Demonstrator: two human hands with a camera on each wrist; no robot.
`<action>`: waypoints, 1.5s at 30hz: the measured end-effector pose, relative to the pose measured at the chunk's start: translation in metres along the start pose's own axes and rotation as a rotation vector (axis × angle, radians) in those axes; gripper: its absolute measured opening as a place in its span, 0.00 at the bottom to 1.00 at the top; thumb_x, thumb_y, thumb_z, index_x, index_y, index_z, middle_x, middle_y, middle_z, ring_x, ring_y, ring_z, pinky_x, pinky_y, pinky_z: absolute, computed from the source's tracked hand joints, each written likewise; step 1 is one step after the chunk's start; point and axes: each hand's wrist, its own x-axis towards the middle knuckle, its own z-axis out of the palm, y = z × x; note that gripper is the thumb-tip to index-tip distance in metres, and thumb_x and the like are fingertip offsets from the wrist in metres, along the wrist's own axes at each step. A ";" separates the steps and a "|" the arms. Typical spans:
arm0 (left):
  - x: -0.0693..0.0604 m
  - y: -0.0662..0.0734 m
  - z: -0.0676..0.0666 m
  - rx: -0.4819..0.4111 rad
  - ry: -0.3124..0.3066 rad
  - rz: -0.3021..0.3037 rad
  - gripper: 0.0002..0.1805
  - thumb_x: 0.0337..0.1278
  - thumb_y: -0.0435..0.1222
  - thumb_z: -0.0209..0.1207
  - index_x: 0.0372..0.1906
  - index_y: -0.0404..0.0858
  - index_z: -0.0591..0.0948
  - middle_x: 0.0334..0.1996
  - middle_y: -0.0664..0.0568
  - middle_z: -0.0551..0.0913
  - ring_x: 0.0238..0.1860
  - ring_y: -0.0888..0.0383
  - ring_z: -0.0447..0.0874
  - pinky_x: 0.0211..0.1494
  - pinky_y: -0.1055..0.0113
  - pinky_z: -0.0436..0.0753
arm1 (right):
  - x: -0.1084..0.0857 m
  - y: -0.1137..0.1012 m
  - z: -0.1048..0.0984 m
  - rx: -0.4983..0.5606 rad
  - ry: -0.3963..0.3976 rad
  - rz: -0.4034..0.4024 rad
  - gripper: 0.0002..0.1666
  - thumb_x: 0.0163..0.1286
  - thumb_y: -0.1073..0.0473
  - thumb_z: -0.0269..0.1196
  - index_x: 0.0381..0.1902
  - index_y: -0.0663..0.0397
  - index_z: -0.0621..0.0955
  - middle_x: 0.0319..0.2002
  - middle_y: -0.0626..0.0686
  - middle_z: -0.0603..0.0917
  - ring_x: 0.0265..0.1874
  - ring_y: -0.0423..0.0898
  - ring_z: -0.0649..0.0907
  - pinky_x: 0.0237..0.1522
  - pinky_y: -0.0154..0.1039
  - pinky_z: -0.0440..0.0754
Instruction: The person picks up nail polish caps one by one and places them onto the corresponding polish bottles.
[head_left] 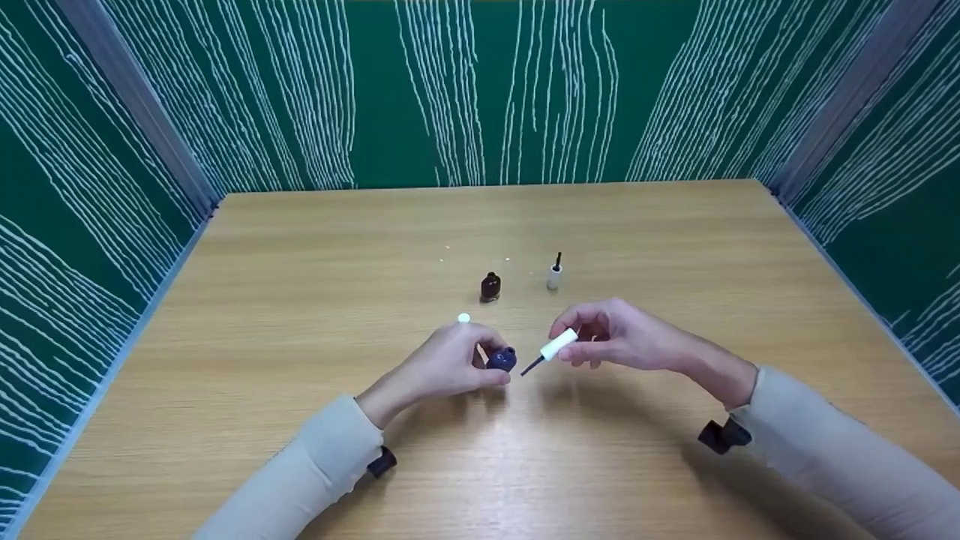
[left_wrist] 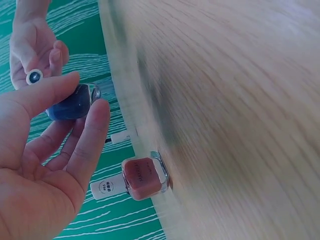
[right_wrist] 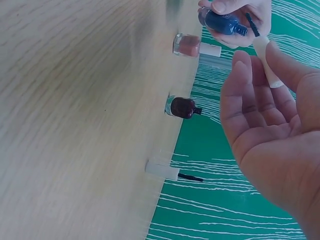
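My left hand [head_left: 455,362] grips a small dark-blue nail polish bottle [head_left: 502,359] whose neck is uncapped. In my right hand [head_left: 626,336] a white nail polish cap with a dark brush [head_left: 559,344] is pinched between thumb and fingers. The brush slants down toward the bottle's neck, apart from it. Just beyond the left hand stands a closed reddish-pink nail polish bottle [left_wrist: 144,177] with a white cap; in the head view only its cap top [head_left: 464,318] shows. An open dark-red bottle [head_left: 490,287] stands farther back.
A second white cap [head_left: 554,277] stands on its top, brush up, right of the dark-red bottle. Tiny white specks [head_left: 508,259] lie behind them. Green panels with white lines [head_left: 495,97] border the wooden table [head_left: 337,247] at the back and sides.
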 end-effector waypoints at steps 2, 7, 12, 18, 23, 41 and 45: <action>0.000 0.000 0.000 0.010 0.000 0.001 0.12 0.56 0.37 0.73 0.45 0.40 0.86 0.37 0.59 0.85 0.36 0.60 0.82 0.41 0.68 0.82 | 0.000 0.000 -0.001 -0.013 -0.009 -0.008 0.12 0.70 0.59 0.68 0.50 0.54 0.83 0.36 0.53 0.86 0.29 0.60 0.81 0.30 0.38 0.83; 0.000 0.001 -0.001 0.035 0.004 0.012 0.11 0.56 0.36 0.72 0.44 0.39 0.87 0.37 0.58 0.84 0.36 0.60 0.82 0.40 0.68 0.82 | -0.002 -0.002 -0.005 -0.038 -0.010 -0.010 0.11 0.71 0.58 0.68 0.49 0.53 0.84 0.34 0.52 0.86 0.25 0.50 0.81 0.27 0.34 0.80; 0.001 0.001 0.000 0.052 0.007 0.017 0.11 0.56 0.37 0.72 0.43 0.40 0.87 0.36 0.59 0.85 0.34 0.61 0.82 0.39 0.70 0.82 | -0.002 -0.007 -0.008 -0.026 0.053 -0.014 0.11 0.72 0.58 0.67 0.50 0.54 0.84 0.34 0.53 0.85 0.27 0.53 0.82 0.30 0.37 0.83; 0.002 0.002 0.002 0.053 0.007 0.024 0.11 0.56 0.37 0.72 0.43 0.39 0.87 0.36 0.59 0.85 0.35 0.60 0.83 0.40 0.69 0.82 | 0.000 -0.012 -0.007 0.014 0.150 -0.064 0.12 0.71 0.60 0.67 0.50 0.56 0.85 0.35 0.56 0.85 0.27 0.54 0.84 0.28 0.38 0.85; 0.001 0.002 0.002 0.051 0.006 0.021 0.11 0.55 0.37 0.72 0.43 0.39 0.87 0.36 0.59 0.84 0.36 0.59 0.82 0.40 0.69 0.82 | 0.001 -0.011 -0.004 0.042 0.172 -0.075 0.13 0.71 0.62 0.68 0.51 0.57 0.85 0.33 0.56 0.85 0.25 0.51 0.84 0.27 0.39 0.85; 0.002 0.001 0.006 0.039 0.017 0.056 0.11 0.53 0.36 0.72 0.42 0.39 0.88 0.35 0.59 0.85 0.32 0.64 0.82 0.38 0.70 0.82 | 0.006 -0.011 0.006 0.061 0.143 -0.047 0.13 0.71 0.59 0.68 0.52 0.55 0.85 0.34 0.55 0.85 0.29 0.67 0.83 0.28 0.42 0.86; 0.002 0.001 0.006 0.036 0.010 0.047 0.12 0.54 0.36 0.72 0.43 0.39 0.88 0.35 0.58 0.85 0.33 0.62 0.82 0.38 0.70 0.83 | 0.007 -0.009 0.007 0.048 0.137 -0.047 0.13 0.71 0.58 0.68 0.51 0.54 0.85 0.34 0.55 0.85 0.29 0.66 0.83 0.28 0.43 0.86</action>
